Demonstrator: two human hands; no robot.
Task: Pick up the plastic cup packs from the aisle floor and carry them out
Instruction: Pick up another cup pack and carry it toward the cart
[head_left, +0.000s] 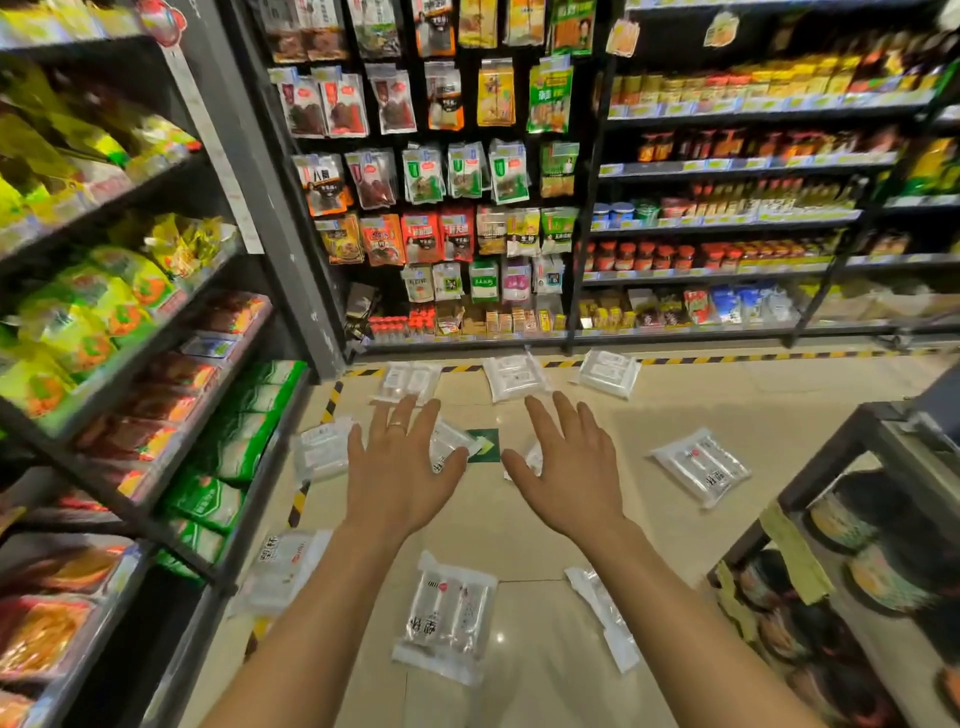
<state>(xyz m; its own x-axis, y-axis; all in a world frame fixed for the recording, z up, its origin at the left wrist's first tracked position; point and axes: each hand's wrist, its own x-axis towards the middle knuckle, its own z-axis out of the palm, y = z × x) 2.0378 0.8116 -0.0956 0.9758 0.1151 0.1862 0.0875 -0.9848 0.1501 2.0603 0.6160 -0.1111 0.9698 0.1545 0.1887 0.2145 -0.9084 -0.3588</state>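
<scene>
Packed shelves (727, 171) all around, and the tiled floor (675, 395) is littered with clear cup packs (447, 618), right up to the shelves. Left grip (400, 467) and right grip (569, 467) hover over them, fingers spread, both released, holding nothing.

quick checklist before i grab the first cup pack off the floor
1. Left hand free: ok, open, holding nothing.
2. Right hand free: ok, open, holding nothing.
3. Clear plastic cup pack between the forearms reachable: ok, lying flat, uncovered, on the beige tiled floor.
4. Other packs collected: not ok, several lie scattered.
5. Leftmost near pack clear of the grey metal shelf: cannot tell.
</scene>
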